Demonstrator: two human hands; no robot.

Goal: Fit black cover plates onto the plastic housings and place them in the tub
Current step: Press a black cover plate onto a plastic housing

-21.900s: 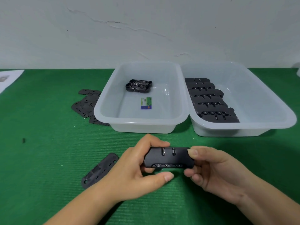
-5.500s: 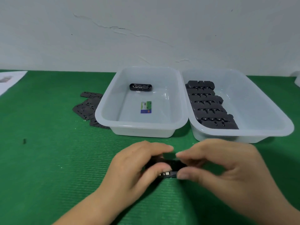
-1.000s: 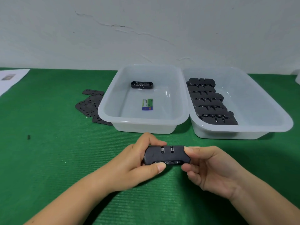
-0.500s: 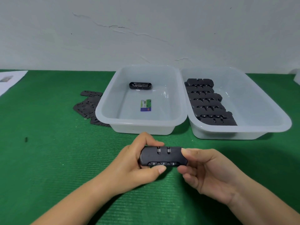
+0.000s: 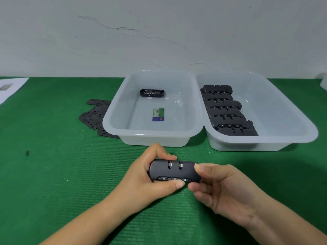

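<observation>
Tabletop (image 5: 53, 174): covered in a green ribbed mat, filling the lower two thirds of the frame; meets the wall along a straight line in the upper half.

Wall (image 5: 159, 32): pale, plastered, with a thin crack running from upper centre-left down toward the right.

Left tub (image 5: 152, 134): translucent white, centre of frame. Holds one black housing (image 5: 152, 93) near its far wall and a small green and blue card (image 5: 158, 114) on its floor.

Right tub (image 5: 300, 124): same make, its rim touching the left tub's rim. Holds a row of finished black housings (image 5: 228, 112) overlapping along its left side.

Cover plates (image 5: 93, 115): flat dark pieces, a loose pile on the mat just left of the left tub.

Paper sheet (image 5: 10, 88): white, far left edge.

Small dark speck (image 5: 27, 153): on the mat, left of centre.

Held housing (image 5: 174, 171): black, lower centre of frame, above the mat; two slots on top, three number dials facing the camera.

Left hand (image 5: 148, 183): grip closed round the held housing's left end, thumb beneath the dials.

Right hand (image 5: 224, 190): pinches the right end, thumb on top, fingers curled below.
</observation>
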